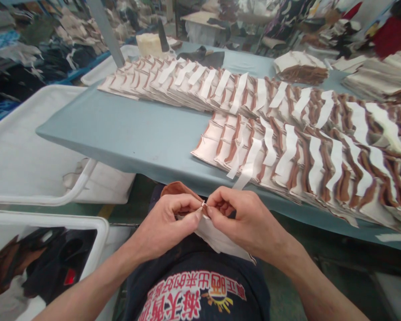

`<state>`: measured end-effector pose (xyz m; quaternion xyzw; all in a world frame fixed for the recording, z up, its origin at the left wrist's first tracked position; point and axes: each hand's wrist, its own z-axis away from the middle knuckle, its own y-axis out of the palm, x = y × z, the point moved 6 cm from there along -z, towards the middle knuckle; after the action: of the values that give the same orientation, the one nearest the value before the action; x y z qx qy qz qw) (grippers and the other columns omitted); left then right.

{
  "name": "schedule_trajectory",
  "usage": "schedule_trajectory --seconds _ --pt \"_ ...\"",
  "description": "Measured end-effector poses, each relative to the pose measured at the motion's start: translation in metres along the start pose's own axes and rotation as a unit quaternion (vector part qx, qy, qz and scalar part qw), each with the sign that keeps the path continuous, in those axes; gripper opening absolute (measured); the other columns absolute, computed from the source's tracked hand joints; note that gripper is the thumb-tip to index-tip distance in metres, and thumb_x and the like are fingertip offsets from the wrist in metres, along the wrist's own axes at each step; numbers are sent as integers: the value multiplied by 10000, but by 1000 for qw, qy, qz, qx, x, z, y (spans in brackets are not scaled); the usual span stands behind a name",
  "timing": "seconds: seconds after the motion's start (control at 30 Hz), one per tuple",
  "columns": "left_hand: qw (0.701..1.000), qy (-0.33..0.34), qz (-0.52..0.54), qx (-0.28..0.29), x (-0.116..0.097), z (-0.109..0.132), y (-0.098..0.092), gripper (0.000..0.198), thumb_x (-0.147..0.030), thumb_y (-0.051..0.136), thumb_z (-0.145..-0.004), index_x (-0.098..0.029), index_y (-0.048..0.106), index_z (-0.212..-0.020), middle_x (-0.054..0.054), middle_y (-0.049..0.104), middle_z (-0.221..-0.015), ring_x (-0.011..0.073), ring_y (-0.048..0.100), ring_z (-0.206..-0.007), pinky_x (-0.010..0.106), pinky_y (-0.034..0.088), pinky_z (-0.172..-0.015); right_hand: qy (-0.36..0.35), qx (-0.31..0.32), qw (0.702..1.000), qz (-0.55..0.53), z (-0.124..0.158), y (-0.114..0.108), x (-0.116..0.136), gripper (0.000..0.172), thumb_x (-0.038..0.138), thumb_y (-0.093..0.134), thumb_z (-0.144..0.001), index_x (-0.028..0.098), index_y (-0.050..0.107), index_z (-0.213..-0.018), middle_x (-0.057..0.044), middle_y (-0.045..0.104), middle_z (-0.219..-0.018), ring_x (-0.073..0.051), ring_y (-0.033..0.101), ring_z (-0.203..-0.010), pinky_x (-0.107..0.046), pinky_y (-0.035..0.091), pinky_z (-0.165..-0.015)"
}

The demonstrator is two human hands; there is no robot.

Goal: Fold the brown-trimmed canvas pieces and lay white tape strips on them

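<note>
In the head view, a sewn fabric piece, whitish on one face and brown on the other, hangs between my two hands over my lap. My left hand pinches its upper edge between thumb and forefinger. Close beside it, my right hand pinches the same edge, thumb and fingertips nearly touching the left ones. A small pale bit shows between the fingertips; what it is I cannot make out. Just beyond my hands, overlapping rows of similar pieces lie on the blue-covered table, many with white paper strips across them.
White plastic bins stand at my left, the nearer bin holding dark and brown cloth. A black cone and a cream-coloured block sit at the table's far side. More stacked pieces lie at the back right. A grey post rises behind the table.
</note>
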<state>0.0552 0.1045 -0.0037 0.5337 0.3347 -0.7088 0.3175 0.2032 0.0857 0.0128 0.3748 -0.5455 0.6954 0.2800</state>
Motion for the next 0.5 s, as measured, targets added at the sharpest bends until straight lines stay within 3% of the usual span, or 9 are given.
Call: schedule_trajectory --seconds 0.2,0.37,0.5 --pt "998 40 -54 5 -9 4 1 250 -165 550 -886 -137 797 -853 17 774 -779 146 666 -705 213 487 -665 -8 -61 998 4 8 0 3 70 198 583 -838 215 596 -772 4 659 -693 -144 604 -627 -262 431 -597" --pt "998 53 -23 9 -10 6 4 246 -194 559 -887 -130 785 -814 31 776 -775 150 664 -689 212 493 -643 -18 -95 995 -13 16 4 1 31 187 572 -829 217 574 -838 20 637 -694 -126 608 -600 -242 438 -571" --pt "999 48 -8 11 -6 5 6 239 -208 563 -884 -128 780 -823 40 771 -773 156 654 -678 219 494 -627 -69 -127 989 22 20 4 1 68 180 561 -847 198 604 -897 17 662 -711 -123 634 -610 -240 458 -589"
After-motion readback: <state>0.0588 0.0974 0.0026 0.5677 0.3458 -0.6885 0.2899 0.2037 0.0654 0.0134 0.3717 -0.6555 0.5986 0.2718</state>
